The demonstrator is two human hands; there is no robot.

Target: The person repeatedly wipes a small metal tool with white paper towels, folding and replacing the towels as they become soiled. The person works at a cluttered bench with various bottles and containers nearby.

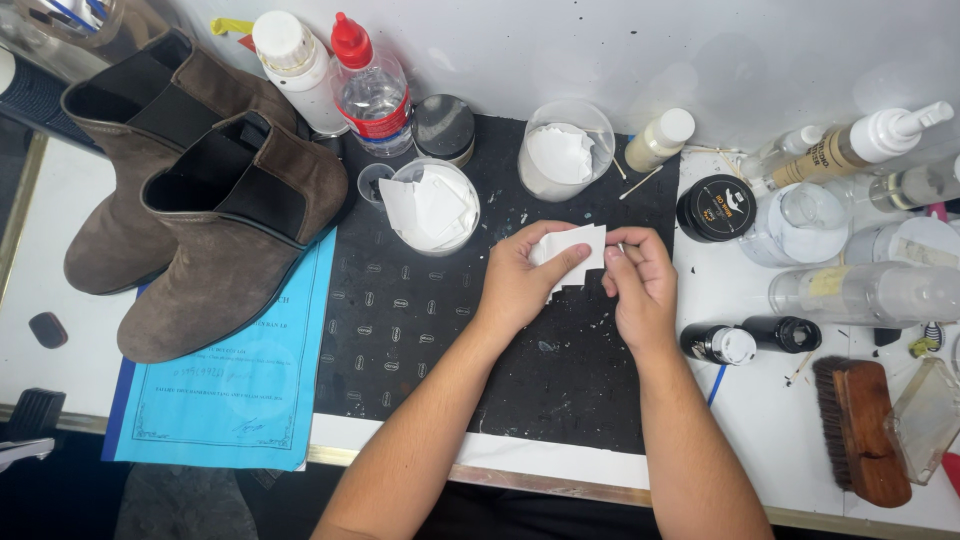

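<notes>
While both hands meet over the black mat (430,330), notes by item:

Left hand (520,285): thumb laid across the front of a white pad (570,250), fingers curled behind; pinched shut on it, which keeps the sheet flat and steady.

Right hand (640,285): fingertips pressed together on the pad's right edge, thumb and forefinger nipping it, as if to peel or fold a layer; I judge this from the pose only.

Pad: held in the air between the two hands, just above the mat's upper right part, not touching it. Lower edge looks stepped, so it may be several stacked pieces.

Cups: two clear cups (432,205) (565,150) of the same white pads stand upright at the mat's far edge, near the hands, likely the supply.

Boots (215,215): brown suede pair, upright, at the left, well apart from the hands, partly on a blue paper (240,400), probably to keep them off the bench.

Bottles (370,85): upright along the back wall; more lie tipped at the right.

Tin (715,207): black, lidded, just right of the mat.

Brush (860,430): wooden, bristles to the left, at the right front corner.
</notes>
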